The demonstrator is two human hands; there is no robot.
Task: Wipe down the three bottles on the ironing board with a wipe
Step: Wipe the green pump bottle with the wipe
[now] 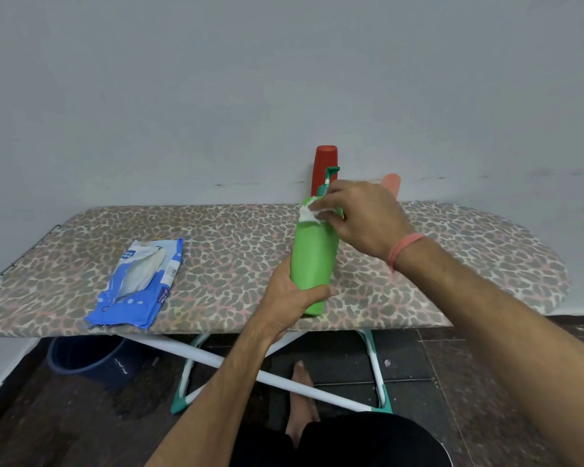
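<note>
My left hand [292, 294] grips the lower part of a green pump bottle [314, 257], tilted above the leopard-print ironing board [216, 251]. My right hand [361, 214] pinches a crumpled white wipe [308, 214] against the bottle's shoulder, just below the teal pump. A red bottle [324, 163] stands upright behind, by the wall. A pale pink bottle [391, 183] shows only its top behind my right hand.
A blue pack of wipes [139, 284] lies open on the board's left part. Under the board are crossed white legs with teal feet [284, 379], a dark blue bucket [85, 358] at the left, and my bare foot [300, 396] on dark floor tiles.
</note>
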